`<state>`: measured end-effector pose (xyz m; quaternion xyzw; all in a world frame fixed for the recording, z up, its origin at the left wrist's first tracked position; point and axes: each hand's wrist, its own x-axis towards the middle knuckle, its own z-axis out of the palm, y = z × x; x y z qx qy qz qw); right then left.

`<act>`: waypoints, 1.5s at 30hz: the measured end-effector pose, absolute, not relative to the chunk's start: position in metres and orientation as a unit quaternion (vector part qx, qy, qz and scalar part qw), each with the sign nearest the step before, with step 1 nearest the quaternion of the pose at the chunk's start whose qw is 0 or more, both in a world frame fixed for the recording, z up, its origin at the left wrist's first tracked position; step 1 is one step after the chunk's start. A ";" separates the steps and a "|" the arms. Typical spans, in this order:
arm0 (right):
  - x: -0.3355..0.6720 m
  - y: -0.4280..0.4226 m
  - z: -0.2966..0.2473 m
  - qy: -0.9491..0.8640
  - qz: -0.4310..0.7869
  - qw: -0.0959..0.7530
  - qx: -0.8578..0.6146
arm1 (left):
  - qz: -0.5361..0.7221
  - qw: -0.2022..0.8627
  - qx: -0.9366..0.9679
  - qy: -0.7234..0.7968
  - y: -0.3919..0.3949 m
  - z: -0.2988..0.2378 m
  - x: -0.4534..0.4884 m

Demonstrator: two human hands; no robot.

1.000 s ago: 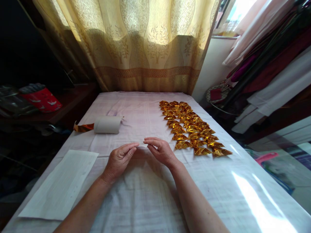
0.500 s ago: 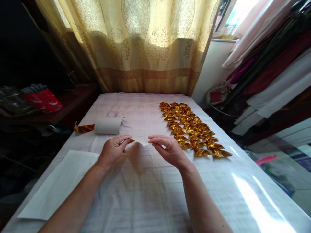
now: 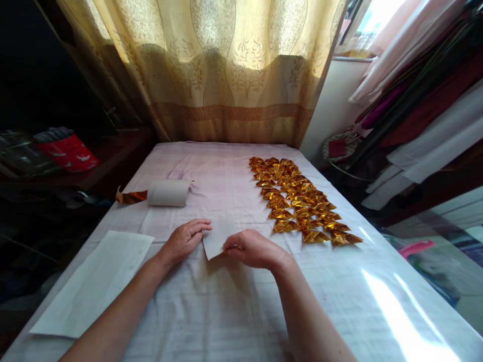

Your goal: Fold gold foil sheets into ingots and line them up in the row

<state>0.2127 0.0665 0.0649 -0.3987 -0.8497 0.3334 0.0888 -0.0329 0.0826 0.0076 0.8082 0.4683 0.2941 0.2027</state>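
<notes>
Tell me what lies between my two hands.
A small white sheet lies between your left hand and right hand, as the head view shows.
</notes>
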 end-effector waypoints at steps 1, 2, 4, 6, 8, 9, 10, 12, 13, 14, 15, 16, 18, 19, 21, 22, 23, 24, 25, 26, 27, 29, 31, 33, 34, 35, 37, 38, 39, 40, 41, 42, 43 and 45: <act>0.211 0.066 0.065 -0.853 0.334 0.084 -0.392 | 0.284 0.186 0.814 0.471 0.078 0.007 -0.032; 0.210 0.064 0.066 -0.855 0.337 0.080 -0.386 | 0.270 0.167 0.822 0.473 0.072 0.008 -0.030; 0.208 0.061 0.068 -0.858 0.351 0.063 -0.370 | 0.228 0.138 0.842 0.469 0.061 0.008 -0.027; 0.207 0.059 0.070 -0.858 0.373 0.042 -0.352 | 0.193 0.149 0.856 0.457 0.052 0.006 -0.025; 0.205 0.059 0.069 -0.854 0.390 0.040 -0.341 | 0.190 0.173 0.854 0.452 0.046 0.004 -0.025; 0.204 0.060 0.066 -0.851 0.389 0.051 -0.349 | 0.199 0.187 0.849 0.453 0.045 0.003 -0.026; 0.202 0.062 0.063 -0.847 0.380 0.071 -0.365 | 0.215 0.201 0.839 0.457 0.045 0.002 -0.027; 0.198 0.067 0.053 -0.835 0.338 0.121 -0.417 | 0.255 0.238 0.810 0.471 0.047 0.002 -0.031; 0.196 0.069 0.047 -0.834 0.307 0.141 -0.437 | 0.272 0.258 0.794 0.478 0.048 0.003 -0.032; 0.193 0.071 0.041 -0.835 0.280 0.157 -0.446 | 0.286 0.272 0.781 0.485 0.049 0.003 -0.033; 0.191 0.073 0.036 -0.834 0.261 0.167 -0.456 | 0.294 0.277 0.772 0.491 0.049 0.004 -0.033; 0.188 0.074 0.031 -0.835 0.245 0.173 -0.462 | 0.297 0.271 0.769 0.497 0.049 0.004 -0.033; 0.185 0.076 0.022 -0.838 0.226 0.183 -0.461 | 0.302 0.228 0.771 0.512 0.047 0.002 -0.031; 0.183 0.076 0.019 -0.840 0.220 0.189 -0.458 | 0.305 0.200 0.772 0.521 0.046 0.001 -0.029; 0.182 0.076 0.015 -0.840 0.204 0.207 -0.457 | 0.312 0.157 0.768 0.536 0.044 -0.001 -0.026; 0.183 0.076 0.014 -0.839 0.193 0.213 -0.462 | 0.313 0.143 0.768 0.541 0.043 -0.002 -0.026; 0.184 0.077 0.014 -0.838 0.181 0.213 -0.469 | 0.310 0.132 0.768 0.544 0.043 -0.003 -0.025; 0.185 0.077 0.015 -0.837 0.169 0.207 -0.477 | 0.306 0.124 0.770 0.546 0.043 -0.003 -0.025; 0.187 0.078 0.016 -0.838 0.158 0.195 -0.485 | 0.300 0.118 0.774 0.546 0.043 -0.004 -0.025; 0.188 0.078 0.018 -0.839 0.152 0.179 -0.491 | 0.294 0.113 0.778 0.544 0.043 -0.004 -0.026; 0.189 0.079 0.020 -0.841 0.148 0.162 -0.495 | 0.288 0.108 0.782 0.542 0.043 -0.004 -0.026; 0.190 0.079 0.024 -0.842 0.147 0.130 -0.502 | 0.277 0.099 0.789 0.539 0.043 -0.004 -0.026; 0.190 0.079 0.027 -0.842 0.148 0.107 -0.508 | 0.267 0.089 0.790 0.544 0.043 -0.004 -0.025; 0.188 0.079 0.030 -0.841 0.148 0.091 -0.512 | 0.255 0.082 0.790 0.552 0.042 -0.004 -0.023; 0.188 0.078 0.031 -0.841 0.148 0.085 -0.513 | 0.250 0.080 0.790 0.554 0.042 -0.003 -0.023; 0.187 0.078 0.031 -0.842 0.147 0.080 -0.513 | 0.244 0.078 0.792 0.555 0.042 -0.002 -0.022; 0.187 0.077 0.033 -0.843 0.147 0.068 -0.512 | 0.236 0.076 0.795 0.554 0.041 -0.001 -0.022; 0.187 0.077 0.033 -0.845 0.149 0.062 -0.511 | 0.233 0.076 0.796 0.553 0.040 -0.001 -0.022; 0.187 0.076 0.034 -0.845 0.153 0.058 -0.510 | 0.232 0.076 0.798 0.552 0.040 -0.001 -0.021; 0.188 0.076 0.035 -0.844 0.158 0.056 -0.510 | 0.232 0.078 0.798 0.551 0.040 -0.001 -0.022; 0.188 0.075 0.037 -0.842 0.163 0.057 -0.511 | 0.233 0.081 0.798 0.550 0.039 -0.001 -0.022; 0.188 0.074 0.038 -0.839 0.170 0.060 -0.514 | 0.237 0.085 0.797 0.548 0.039 -0.001 -0.022; 0.188 0.074 0.040 -0.834 0.179 0.065 -0.517 | 0.241 0.090 0.797 0.547 0.040 -0.001 -0.022; 0.189 0.073 0.044 -0.824 0.204 0.082 -0.523 | 0.252 0.108 0.793 0.544 0.041 0.000 -0.023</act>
